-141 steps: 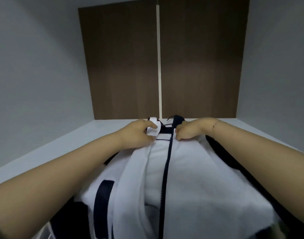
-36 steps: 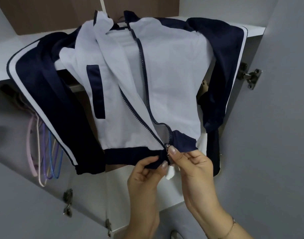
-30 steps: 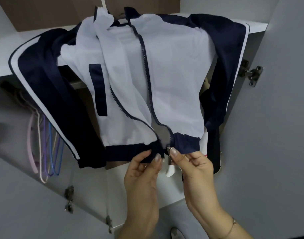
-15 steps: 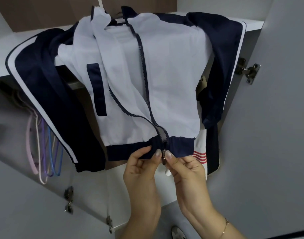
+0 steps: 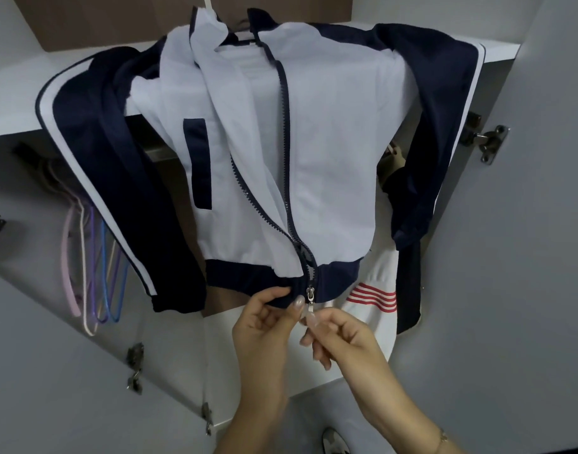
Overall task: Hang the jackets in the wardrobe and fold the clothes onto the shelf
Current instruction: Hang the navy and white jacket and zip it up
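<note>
A navy and white zip jacket [image 5: 333, 165] hangs over the front edge of the white wardrobe shelf [image 5: 15, 106], inside out, with its sleeves drooping on both sides. Its zipper is open except at the very bottom, where the slider [image 5: 310, 294] sits at the navy hem. My left hand [image 5: 264, 319] pinches the hem just left of the slider. My right hand [image 5: 340, 335] pinches the zipper pull just below it.
Several coloured hangers [image 5: 94, 263] hang empty under the shelf at left. A white garment with red stripes [image 5: 372, 296] hangs behind the jacket at right. The open wardrobe door [image 5: 517, 257] with its hinge [image 5: 490, 140] stands close on the right.
The view dropped from the shelf top to the jacket's hem. My hands brought the two zipper ends together; the slider now sits engaged at the hem, and my right hand has slipped down onto the pull.
</note>
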Tool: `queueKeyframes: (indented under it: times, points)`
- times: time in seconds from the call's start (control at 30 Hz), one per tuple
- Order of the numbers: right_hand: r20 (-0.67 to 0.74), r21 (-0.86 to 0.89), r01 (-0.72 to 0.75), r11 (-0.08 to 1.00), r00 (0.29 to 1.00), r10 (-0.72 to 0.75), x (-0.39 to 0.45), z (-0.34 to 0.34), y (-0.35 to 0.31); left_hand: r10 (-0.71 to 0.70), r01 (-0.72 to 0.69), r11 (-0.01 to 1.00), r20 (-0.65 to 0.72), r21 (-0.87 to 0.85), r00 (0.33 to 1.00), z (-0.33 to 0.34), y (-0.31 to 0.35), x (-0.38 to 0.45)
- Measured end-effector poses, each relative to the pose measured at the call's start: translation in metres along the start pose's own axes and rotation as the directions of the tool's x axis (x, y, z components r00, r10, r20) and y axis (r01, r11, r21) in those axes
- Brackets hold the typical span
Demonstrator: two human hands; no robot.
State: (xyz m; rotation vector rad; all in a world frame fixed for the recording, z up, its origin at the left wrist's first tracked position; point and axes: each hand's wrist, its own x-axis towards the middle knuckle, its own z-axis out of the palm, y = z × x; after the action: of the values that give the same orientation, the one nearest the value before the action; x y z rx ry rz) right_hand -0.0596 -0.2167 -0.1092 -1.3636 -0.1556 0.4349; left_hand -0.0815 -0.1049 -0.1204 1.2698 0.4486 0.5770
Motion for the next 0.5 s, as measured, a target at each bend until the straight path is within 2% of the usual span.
queueKeyframes:
  times: [0.13,0.2,0.33,0.5]
  points:
    - [0.044,0.025,0.029,0.999,0.999,-0.030,-0.002,-0.002,-0.007,0.006,-0.005,0.999,-0.015,0.036,1.000,-0.005,-0.002,0.003]
    - [0.064,0.127,-0.039,0.991,0.997,0.031,0.002,-0.003,-0.015,0.017,-0.017,0.998,-0.004,0.052,1.000,-0.007,-0.002,0.003]
    - [0.054,0.223,-0.182,0.958,0.983,0.174,0.022,-0.003,-0.047,0.050,-0.051,0.993,0.017,0.109,0.999,-0.011,-0.005,0.002]
    - [0.123,0.253,-0.034,0.967,0.992,0.003,0.061,-0.005,-0.123,0.012,-0.011,0.989,-0.002,0.146,1.000,-0.027,-0.010,0.005]
